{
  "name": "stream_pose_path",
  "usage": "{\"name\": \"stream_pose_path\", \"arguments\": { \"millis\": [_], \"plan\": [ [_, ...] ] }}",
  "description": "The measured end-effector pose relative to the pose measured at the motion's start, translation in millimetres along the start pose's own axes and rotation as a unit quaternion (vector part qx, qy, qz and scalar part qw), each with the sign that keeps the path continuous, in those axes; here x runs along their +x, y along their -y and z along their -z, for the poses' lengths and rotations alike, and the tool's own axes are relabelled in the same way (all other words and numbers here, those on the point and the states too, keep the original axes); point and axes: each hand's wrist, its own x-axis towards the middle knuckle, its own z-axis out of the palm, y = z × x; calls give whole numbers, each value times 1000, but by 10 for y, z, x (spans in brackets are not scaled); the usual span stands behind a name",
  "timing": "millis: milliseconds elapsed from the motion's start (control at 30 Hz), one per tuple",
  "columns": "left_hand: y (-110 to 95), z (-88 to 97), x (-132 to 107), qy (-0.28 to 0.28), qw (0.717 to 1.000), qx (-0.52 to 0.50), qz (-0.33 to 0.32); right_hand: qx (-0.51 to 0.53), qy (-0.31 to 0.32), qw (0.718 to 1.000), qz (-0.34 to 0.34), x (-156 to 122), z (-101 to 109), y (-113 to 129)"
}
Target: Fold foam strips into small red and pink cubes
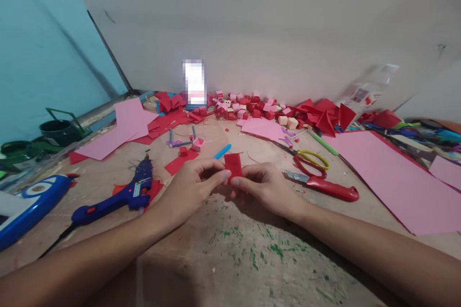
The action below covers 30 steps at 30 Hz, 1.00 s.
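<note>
Between both hands, a small piece of red paper [233, 164] is held upright above the middle of the table. My left hand [201, 180] pinches its left lower side with thumb and fingers. On the right lower side, my right hand [264, 184] grips it the same way. Behind the left fingers lies a blue stick-like tool [222, 151], partly hidden. A red paper scrap [180, 162] bears a little red cube, with an open pink paper box [198, 144] beside it. Yellow-and-red-handled scissors [311, 163] and a red utility knife [333, 188] rest right of my right hand.
A blue hot glue gun [111, 196] lies to the left, near a blue-and-white object [32, 206]. Many small paper cubes [252, 105] are heaped along the wall by a lit phone [194, 81]. Pink sheets [399, 177] cover the right side; a plastic bottle [370, 91] leans behind.
</note>
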Motion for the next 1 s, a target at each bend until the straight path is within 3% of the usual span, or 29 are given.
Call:
{"name": "stream_pose_path", "arguments": {
  "millis": [133,267,467,700,833,1000],
  "plan": [
    [-16,-15,5,28,1000,-12,0,-2,2,1000,-4,3,-7,15],
    [-31,-8,4,-11,999,44,5,11,-10,1000,-2,17,-6,8],
    [9,16,8,-5,999,43,1,41,-5,999,1,22,2,-12],
    [-17,17,-8,-42,996,78,-26,68,-127,989,35,69,-11,-55],
    [-49,-9,-4,-16,998,50,-35,87,-95,991,45,66,-11,-70],
    [6,-21,39,-9,999,-46,-11,115,3,993,28,31,23,-32]
  ]
}}
